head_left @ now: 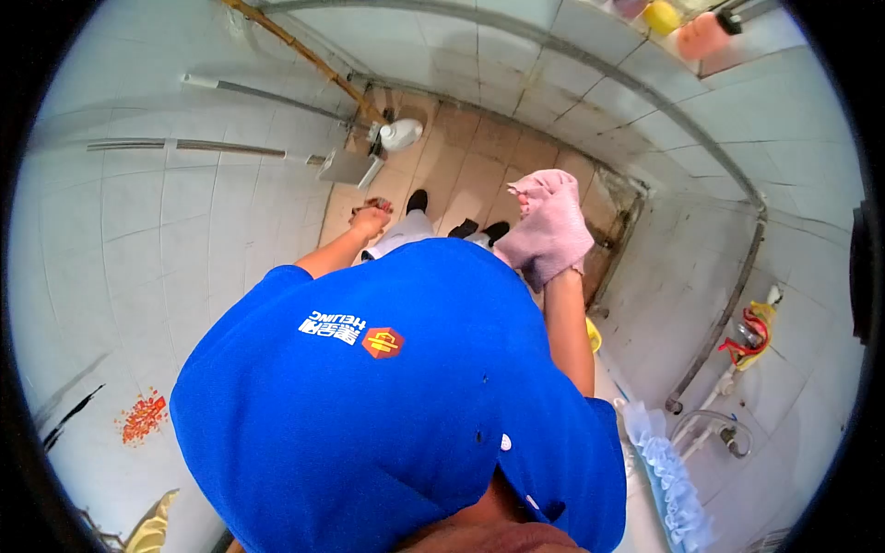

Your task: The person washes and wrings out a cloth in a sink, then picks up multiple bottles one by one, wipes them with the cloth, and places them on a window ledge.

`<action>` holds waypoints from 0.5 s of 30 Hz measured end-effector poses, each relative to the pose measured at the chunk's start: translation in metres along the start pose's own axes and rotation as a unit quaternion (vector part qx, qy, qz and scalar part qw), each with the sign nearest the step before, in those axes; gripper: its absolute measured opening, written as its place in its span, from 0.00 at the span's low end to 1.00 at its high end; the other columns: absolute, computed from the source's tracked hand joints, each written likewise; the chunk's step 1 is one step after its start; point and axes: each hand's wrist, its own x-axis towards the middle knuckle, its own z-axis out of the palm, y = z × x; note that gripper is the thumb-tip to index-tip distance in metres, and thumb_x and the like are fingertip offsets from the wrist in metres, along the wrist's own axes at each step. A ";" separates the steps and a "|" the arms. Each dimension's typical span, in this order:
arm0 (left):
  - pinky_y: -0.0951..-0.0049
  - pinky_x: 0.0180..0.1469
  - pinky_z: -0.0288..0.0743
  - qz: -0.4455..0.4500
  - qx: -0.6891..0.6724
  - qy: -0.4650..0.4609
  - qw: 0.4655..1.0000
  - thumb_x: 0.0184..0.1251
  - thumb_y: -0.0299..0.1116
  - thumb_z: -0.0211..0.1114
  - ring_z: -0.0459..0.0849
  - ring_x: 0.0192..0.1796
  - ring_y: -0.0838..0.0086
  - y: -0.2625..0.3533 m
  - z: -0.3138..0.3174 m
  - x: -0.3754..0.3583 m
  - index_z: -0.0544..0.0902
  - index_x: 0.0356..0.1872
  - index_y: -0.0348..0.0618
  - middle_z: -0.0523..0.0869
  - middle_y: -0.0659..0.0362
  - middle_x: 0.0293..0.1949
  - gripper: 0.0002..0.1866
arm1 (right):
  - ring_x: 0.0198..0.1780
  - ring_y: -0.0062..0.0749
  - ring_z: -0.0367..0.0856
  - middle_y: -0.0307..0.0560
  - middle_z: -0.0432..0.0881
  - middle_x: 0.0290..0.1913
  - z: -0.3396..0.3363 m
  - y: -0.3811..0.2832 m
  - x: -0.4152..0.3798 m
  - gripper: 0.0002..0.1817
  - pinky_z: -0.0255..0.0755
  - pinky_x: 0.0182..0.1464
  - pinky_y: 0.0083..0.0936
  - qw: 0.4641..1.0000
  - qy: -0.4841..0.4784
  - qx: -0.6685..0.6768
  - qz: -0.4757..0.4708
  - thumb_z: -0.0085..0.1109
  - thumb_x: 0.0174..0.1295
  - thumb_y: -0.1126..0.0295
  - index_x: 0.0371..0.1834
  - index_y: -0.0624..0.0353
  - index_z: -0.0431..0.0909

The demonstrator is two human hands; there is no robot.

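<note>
My left hand [371, 219] is at the upper left of centre, with its fingers closed round a small dark and reddish thing [378, 204] that I cannot make out. A pink cloth [560, 235] is draped over and around my right hand [523, 200], whose fingers are mostly hidden; the wrist shows below the cloth. Between the two hands are my dark shoes [418, 200] on the tan tiled floor [461, 138]. My blue shirt [350, 405] fills the lower middle.
A white bottle-like object [402, 135] is near a bamboo pole [304, 51]. Grey pipe [728, 313] runs along the right wall. Bottles [705, 37] stand at the upper right. A yellow and red fitting [756, 332] and pale blue ruffled fabric [668, 479] are at the right.
</note>
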 end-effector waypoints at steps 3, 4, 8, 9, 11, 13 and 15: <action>0.72 0.32 0.75 0.009 0.003 0.004 1.000 0.58 0.36 0.69 0.82 0.30 0.76 -0.029 0.019 -0.016 0.85 0.31 0.41 0.85 0.61 0.28 0.09 | 0.28 0.18 0.73 0.37 0.78 0.32 0.000 0.035 -0.020 0.03 0.68 0.29 0.14 0.999 0.015 -0.024 0.019 0.47 0.66 0.75 0.41 0.56 0.69; 0.73 0.31 0.74 0.023 0.022 -0.020 0.999 0.60 0.36 0.68 0.81 0.31 0.77 -0.027 0.020 -0.016 0.84 0.35 0.44 0.84 0.62 0.30 0.07 | 0.30 0.17 0.73 0.36 0.77 0.33 0.000 0.047 -0.022 0.06 0.67 0.30 0.13 0.994 0.007 -0.106 -0.033 0.50 0.63 0.77 0.42 0.57 0.68; 0.72 0.40 0.77 0.080 0.134 -0.032 0.987 0.58 0.36 0.70 0.84 0.36 0.72 -0.036 0.005 0.045 0.84 0.41 0.42 0.86 0.59 0.35 0.13 | 0.37 0.17 0.74 0.37 0.76 0.38 0.014 0.071 0.000 0.20 0.68 0.37 0.12 0.995 0.019 -0.014 0.101 0.61 0.49 0.80 0.46 0.59 0.66; 0.69 0.45 0.78 0.116 0.162 -0.009 0.980 0.56 0.38 0.71 0.86 0.39 0.68 -0.061 0.001 0.076 0.85 0.42 0.38 0.88 0.54 0.36 0.16 | 0.38 0.17 0.74 0.38 0.76 0.39 0.026 0.081 0.003 0.23 0.68 0.38 0.12 0.991 -0.015 -0.032 0.129 0.63 0.46 0.81 0.47 0.59 0.65; 0.68 0.49 0.78 0.131 0.185 -0.009 0.974 0.56 0.42 0.72 0.86 0.43 0.65 -0.080 -0.016 0.135 0.84 0.45 0.38 0.88 0.51 0.40 0.20 | 0.37 0.17 0.75 0.38 0.77 0.37 0.055 0.131 0.015 0.23 0.70 0.36 0.14 0.992 0.021 0.011 0.121 0.66 0.43 0.80 0.43 0.59 0.68; 0.64 0.54 0.76 0.158 0.176 -0.049 0.970 0.53 0.43 0.72 0.85 0.49 0.58 -0.014 -0.038 0.133 0.83 0.47 0.37 0.86 0.47 0.45 0.23 | 0.35 0.17 0.76 0.37 0.79 0.35 0.089 0.174 0.025 0.22 0.71 0.34 0.16 0.990 0.059 0.055 0.117 0.68 0.39 0.79 0.40 0.58 0.70; 0.58 0.57 0.74 0.209 0.342 0.043 0.915 0.51 0.39 0.72 0.79 0.55 0.48 0.005 -0.028 0.198 0.78 0.54 0.35 0.81 0.41 0.51 0.30 | 0.35 0.21 0.78 0.37 0.80 0.35 0.089 0.183 0.033 0.25 0.71 0.33 0.18 0.994 0.083 -0.005 0.076 0.71 0.33 0.78 0.39 0.55 0.72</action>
